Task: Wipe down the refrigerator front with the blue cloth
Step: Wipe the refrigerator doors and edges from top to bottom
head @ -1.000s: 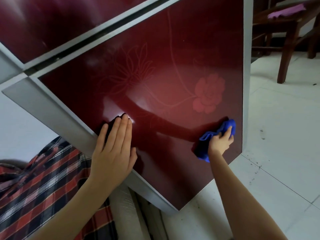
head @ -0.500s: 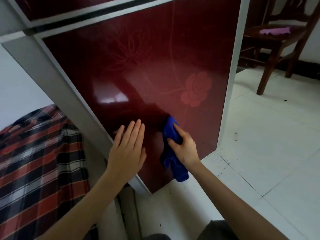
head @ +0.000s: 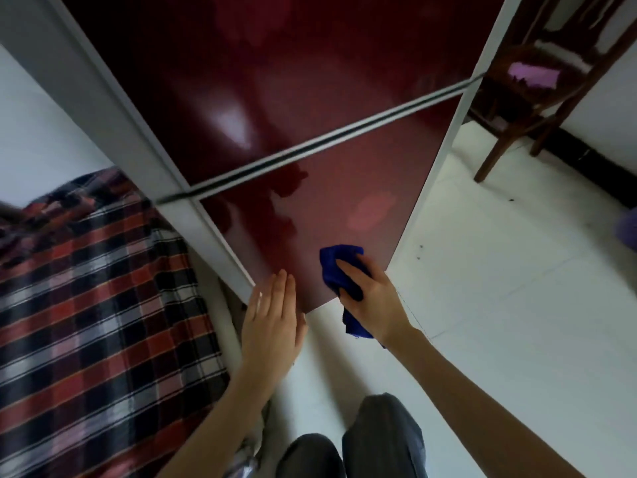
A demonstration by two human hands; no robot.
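Observation:
The refrigerator front (head: 327,208) is glossy dark red with grey trim, and a seam splits its upper and lower doors. My right hand (head: 372,298) presses the blue cloth (head: 339,267) against the bottom right corner of the lower door; part of the cloth hangs below my palm. My left hand (head: 272,319) lies flat, fingers together, against the bottom left corner of the same door and holds nothing. The view is blurred by motion.
A red, black and white plaid fabric (head: 93,305) covers something left of the fridge. A dark wooden chair (head: 537,84) with a pink cloth on its seat stands at the upper right. White floor tiles (head: 499,288) spread to the right. My knees (head: 379,439) show at the bottom.
My view has pulled back and up, so both doors now show. My right hand has stayed low on the door with the cloth, and my left hand has slid down to the bottom edge.

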